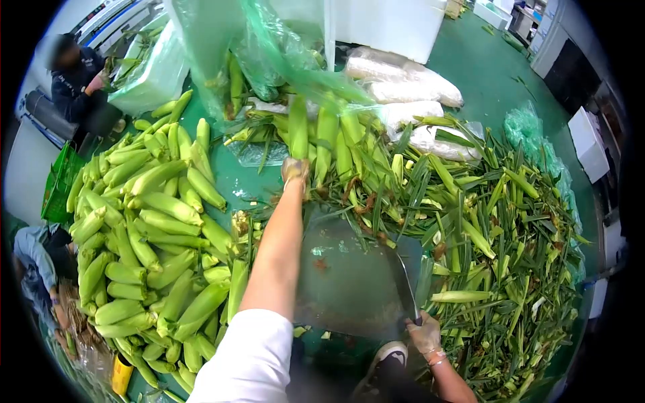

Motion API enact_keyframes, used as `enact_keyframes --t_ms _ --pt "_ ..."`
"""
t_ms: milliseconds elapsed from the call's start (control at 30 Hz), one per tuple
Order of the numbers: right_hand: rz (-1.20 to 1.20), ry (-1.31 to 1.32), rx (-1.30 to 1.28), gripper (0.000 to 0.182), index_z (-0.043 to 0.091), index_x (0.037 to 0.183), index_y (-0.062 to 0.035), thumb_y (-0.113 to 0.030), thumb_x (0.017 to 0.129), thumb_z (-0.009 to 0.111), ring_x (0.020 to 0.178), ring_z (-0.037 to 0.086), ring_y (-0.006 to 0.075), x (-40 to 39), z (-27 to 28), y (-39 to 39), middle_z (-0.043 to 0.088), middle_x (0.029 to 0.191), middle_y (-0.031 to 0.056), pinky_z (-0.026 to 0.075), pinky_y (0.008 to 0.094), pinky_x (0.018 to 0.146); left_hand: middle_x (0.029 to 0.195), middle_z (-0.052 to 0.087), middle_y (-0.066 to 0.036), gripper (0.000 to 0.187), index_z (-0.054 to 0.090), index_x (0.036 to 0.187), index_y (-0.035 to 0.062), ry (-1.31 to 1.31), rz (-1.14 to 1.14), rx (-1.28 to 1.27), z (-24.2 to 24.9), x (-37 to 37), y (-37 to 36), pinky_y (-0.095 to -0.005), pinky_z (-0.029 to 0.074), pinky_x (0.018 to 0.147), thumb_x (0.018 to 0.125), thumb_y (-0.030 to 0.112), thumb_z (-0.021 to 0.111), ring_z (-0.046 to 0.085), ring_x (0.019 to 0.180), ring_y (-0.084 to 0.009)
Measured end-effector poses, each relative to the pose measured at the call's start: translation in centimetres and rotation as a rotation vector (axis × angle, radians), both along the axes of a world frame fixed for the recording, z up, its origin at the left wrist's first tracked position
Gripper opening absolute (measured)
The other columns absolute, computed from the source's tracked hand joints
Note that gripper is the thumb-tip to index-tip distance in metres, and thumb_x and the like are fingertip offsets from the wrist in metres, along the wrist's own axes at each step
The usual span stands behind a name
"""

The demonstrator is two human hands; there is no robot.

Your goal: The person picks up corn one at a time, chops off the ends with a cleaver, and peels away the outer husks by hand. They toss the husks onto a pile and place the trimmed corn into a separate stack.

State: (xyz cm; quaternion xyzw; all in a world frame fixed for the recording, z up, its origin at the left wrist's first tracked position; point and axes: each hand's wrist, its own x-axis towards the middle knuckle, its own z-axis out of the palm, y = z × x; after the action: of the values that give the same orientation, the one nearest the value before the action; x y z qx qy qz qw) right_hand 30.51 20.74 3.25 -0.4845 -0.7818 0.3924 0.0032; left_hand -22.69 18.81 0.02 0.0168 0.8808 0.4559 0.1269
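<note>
My left hand [295,172] reaches forward over the far edge of a dark cutting board [342,289]. Its fingers close around the near end of a green-husked ear of corn [298,127], which lies beside several other ears [327,138] coming out of a green plastic bag [269,60]. Low on the right, my right hand [424,334] grips the handle of a long knife, whose blade [404,285] points away from me over the board's right side. Some bits of corn silk lie on the board.
Left of the board is a big pile of trimmed ears [161,208]. On the right spreads a heap of cut leaves and husks [504,269]. Wrapped white bundles [410,94] lie ahead. One person [74,84] handles a white box [158,74]; another person [35,258] is at lower left.
</note>
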Motion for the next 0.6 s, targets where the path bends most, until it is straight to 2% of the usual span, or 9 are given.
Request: enact_keyframes --t_ms 67,133,200,267,333,400,433,500,600 --pt "0.03 -0.072 0.093 0.024 0.059 0.081 -0.0056 -0.026 0.078 0.071 0.058 0.056 0.035 0.5 -0.4 0.0 0.058 0.064 0.017 0.046 0.0397 0.06 0.086 0.068 -0.018 0.03 0.065 0.097 -0.0011 0.133 -0.154 0.151 1.0 3.6 -4.3 -0.0429 0.048 0.069 0.083 0.025 0.061 0.064 0.078 -0.0312" --pt "-0.001 -0.075 0.063 0.025 0.058 0.08 -0.0059 -0.028 0.079 0.069 0.062 0.058 0.038 0.5 0.8 -0.5 0.059 0.065 0.019 0.046 0.0427 0.06 0.086 0.067 -0.018 0.033 0.062 0.104 -0.0017 0.219 -0.593 -0.002 0.6 5.6 -10.2 -0.0404 0.048 0.07 0.085 0.026 0.06 0.064 0.08 -0.0285" --pt "0.016 -0.028 0.165 0.024 0.058 0.079 -0.0046 -0.026 0.081 0.068 0.061 0.057 0.0377 0.1 1.9 -0.9 0.058 0.065 0.0188 0.045 0.0418 0.059 0.092 0.067 -0.007 0.03 0.063 0.108 -0.0025 -0.018 -0.611 0.172 3.6 11.6 -15.9 -0.0292 0.046 0.072 0.088 0.021 0.061 0.06 0.081 -0.0167" --pt "-0.009 0.033 0.142 0.023 0.057 0.084 -0.0025 -0.024 0.084 0.065 0.058 0.055 0.0366 -2.0 5.6 -0.6 0.057 0.063 0.0179 0.044 0.041 0.057 0.09 0.064 -0.001 0.03 0.064 0.107 -0.0023 -0.211 -0.714 0.023 4.4 15.8 -19.5 -0.0266 0.044 0.069 0.088 0.021 0.064 0.053 0.078 -0.0105" --pt "0.146 0.165 0.581 0.023 0.055 0.091 -0.0012 -0.023 0.088 0.061 0.055 0.053 0.0308 -3.6 5.9 0.5 0.055 0.063 0.0149 0.043 0.0384 0.054 0.087 0.064 -0.002 0.031 0.063 0.107 -0.003 -0.371 -0.816 -0.022 3.0 18.2 -21.1 -0.0283 0.044 0.068 0.087 0.021 0.066 0.052 0.076 -0.011" --pt "0.004 0.39 0.414 0.026 0.054 0.095 -0.0012 -0.026 0.09 0.06 0.055 0.052 0.0254 -7.1 10.0 0.6 0.055 0.065 0.0111 0.042 0.0359 0.054 0.08 0.063 -0.004 0.033 0.064 0.105 -0.0037 -0.317 -0.919 -0.043 4.0 20.0 -20.7 -0.0296 0.045 0.067 0.087 0.023 0.065 0.051 0.073 -0.0115" --pt "-0.001 0.38 0.414 0.026 0.054 0.095 -0.0012 -0.026 0.09 0.06 0.055 0.052 0.0254 -7.7 10.6 0.1 0.055 0.065 0.0111 0.042 0.0359 0.054 0.077 0.061 -0.005 0.033 0.064 0.104 -0.0036 -0.323 -0.93 -0.114 3.3 20.3 -20.4 -0.0305 0.045 0.066 0.087 0.025 0.065 0.051 0.071 -0.0121" --pt "-0.076 0.73 0.224 0.027 0.054 0.094 -0.0013 -0.028 0.092 0.058 0.056 0.052 0.0285 -8.7 11.4 -1.0 0.055 0.067 0.0126 0.042 0.0355 0.055 0.069 0.059 -0.007 0.034 0.066 0.1 -0.0026 -0.271 -0.943 -0.23 2.6 20.4 -20.0 -0.0333 0.045 0.063 0.086 0.029 0.065 0.051 0.066 -0.0136" --pt "-0.007 0.331 0.267 0.033 0.058 0.095 -0.0007 -0.033 0.092 0.057 0.069 0.059 0.0379 -6.0 0.2 -1.8 0.061 0.074 0.0205 0.047 0.0418 0.062 0.068 0.058 -0.008 0.035 0.066 0.099 -0.0017 -0.211 -0.947 -0.321 3.3 20.3 -19.4 -0.0345 0.044 0.058 0.085 0.031 0.065 0.051 0.061 -0.0136"
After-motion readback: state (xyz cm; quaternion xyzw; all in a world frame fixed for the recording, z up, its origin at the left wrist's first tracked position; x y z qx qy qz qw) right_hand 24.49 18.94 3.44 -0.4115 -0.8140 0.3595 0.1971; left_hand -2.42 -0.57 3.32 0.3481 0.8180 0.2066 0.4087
